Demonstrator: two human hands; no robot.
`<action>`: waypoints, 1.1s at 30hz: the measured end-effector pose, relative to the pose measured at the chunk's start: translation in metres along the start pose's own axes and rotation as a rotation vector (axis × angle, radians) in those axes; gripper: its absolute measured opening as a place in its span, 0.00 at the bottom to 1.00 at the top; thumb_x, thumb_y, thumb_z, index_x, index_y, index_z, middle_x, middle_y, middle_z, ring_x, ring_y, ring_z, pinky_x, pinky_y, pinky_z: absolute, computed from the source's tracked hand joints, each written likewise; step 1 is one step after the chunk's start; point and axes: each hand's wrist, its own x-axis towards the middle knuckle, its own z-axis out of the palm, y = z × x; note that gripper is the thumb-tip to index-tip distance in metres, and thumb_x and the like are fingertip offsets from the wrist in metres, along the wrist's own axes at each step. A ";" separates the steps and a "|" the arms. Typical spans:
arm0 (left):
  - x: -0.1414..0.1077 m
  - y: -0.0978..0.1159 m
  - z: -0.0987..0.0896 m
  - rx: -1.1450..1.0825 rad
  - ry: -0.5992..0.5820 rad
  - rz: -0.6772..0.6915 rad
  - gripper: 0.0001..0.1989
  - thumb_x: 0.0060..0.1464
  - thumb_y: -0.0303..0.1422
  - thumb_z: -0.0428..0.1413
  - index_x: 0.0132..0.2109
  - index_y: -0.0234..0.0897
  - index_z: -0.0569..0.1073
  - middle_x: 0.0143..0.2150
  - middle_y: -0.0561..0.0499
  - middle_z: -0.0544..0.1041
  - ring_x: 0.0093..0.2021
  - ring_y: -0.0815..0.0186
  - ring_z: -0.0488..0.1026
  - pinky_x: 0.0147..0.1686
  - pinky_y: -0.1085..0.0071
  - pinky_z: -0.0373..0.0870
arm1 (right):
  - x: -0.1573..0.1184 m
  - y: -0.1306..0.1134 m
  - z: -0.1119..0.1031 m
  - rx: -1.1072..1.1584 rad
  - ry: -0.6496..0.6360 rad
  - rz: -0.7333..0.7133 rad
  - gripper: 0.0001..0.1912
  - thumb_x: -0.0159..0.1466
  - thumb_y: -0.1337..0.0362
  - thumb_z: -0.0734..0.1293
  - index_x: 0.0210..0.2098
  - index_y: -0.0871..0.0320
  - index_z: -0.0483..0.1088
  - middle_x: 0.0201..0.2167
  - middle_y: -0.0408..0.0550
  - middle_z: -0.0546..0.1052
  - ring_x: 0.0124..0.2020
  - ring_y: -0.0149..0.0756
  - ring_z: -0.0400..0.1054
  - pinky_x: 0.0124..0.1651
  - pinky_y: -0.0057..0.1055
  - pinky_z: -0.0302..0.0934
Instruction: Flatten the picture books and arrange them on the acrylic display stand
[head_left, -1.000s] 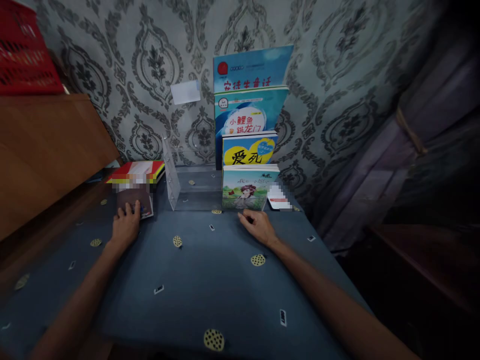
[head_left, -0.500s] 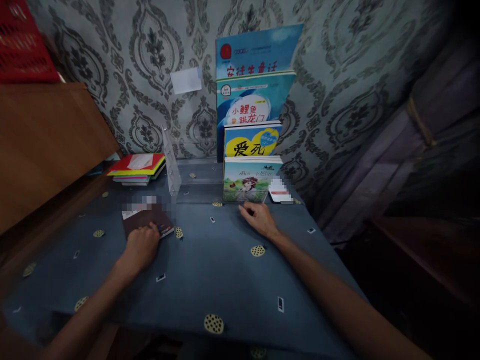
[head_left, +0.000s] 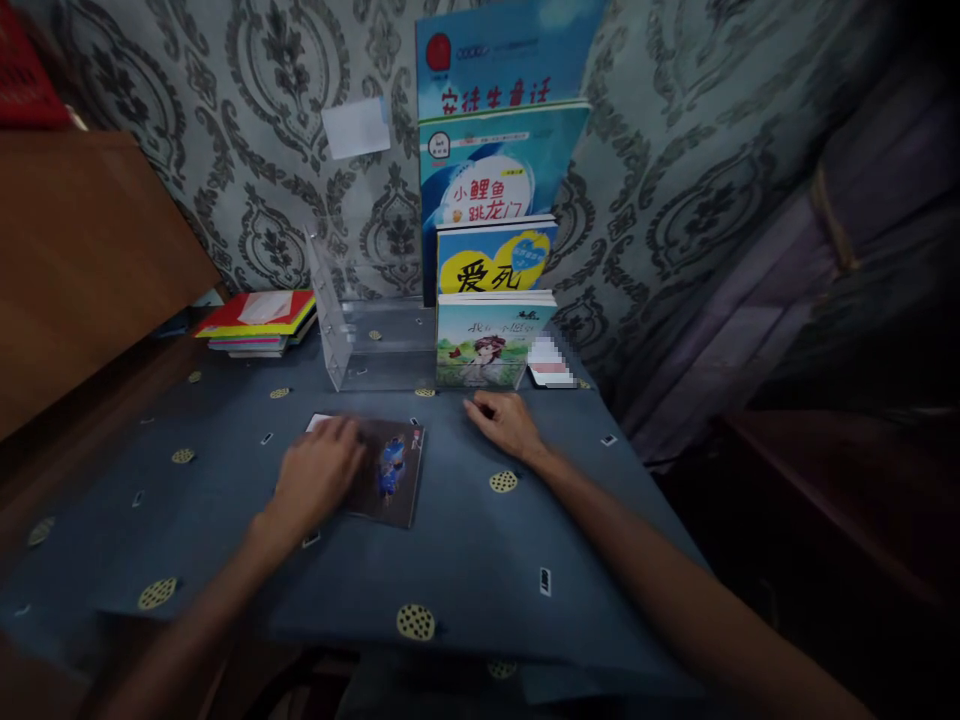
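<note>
My left hand (head_left: 319, 466), smeared a little by motion, covers the left part of a thin dark-covered book (head_left: 386, 475) with a blue figure on it, its fingers curled over the book. The book lies on the cloth in front of a clear acrylic rack (head_left: 334, 320). On the table just before the rack rests my right hand (head_left: 507, 422), fingers curled and nothing visible in them. Behind it, several books stand in stepped rows in the rack. The front one is a green book (head_left: 482, 345) with a cartoon figure; a blue and yellow book (head_left: 491, 262) rises behind it.
A stack of colourful books (head_left: 262, 318) lies to the left of the rack. Right of the rack lies a partly blurred white item (head_left: 551, 362). A patterned blue cloth (head_left: 465, 570) covers the table. Wallpaper closes off the back; a tied curtain (head_left: 780, 310) hangs on the right.
My left hand and the dark book have moved right, from the table's left side to the middle, and the book has turned. My right hand keeps its place before the rack. The view has shifted slightly.
</note>
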 end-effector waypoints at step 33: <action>0.034 -0.051 0.061 -0.793 0.083 0.224 0.20 0.63 0.31 0.43 0.52 0.36 0.76 0.48 0.45 0.81 0.48 0.61 0.77 0.51 0.63 0.74 | -0.012 -0.138 0.076 -0.042 -0.564 -0.719 0.16 0.73 0.57 0.62 0.54 0.61 0.71 0.54 0.54 0.78 0.57 0.40 0.70 0.71 0.43 0.53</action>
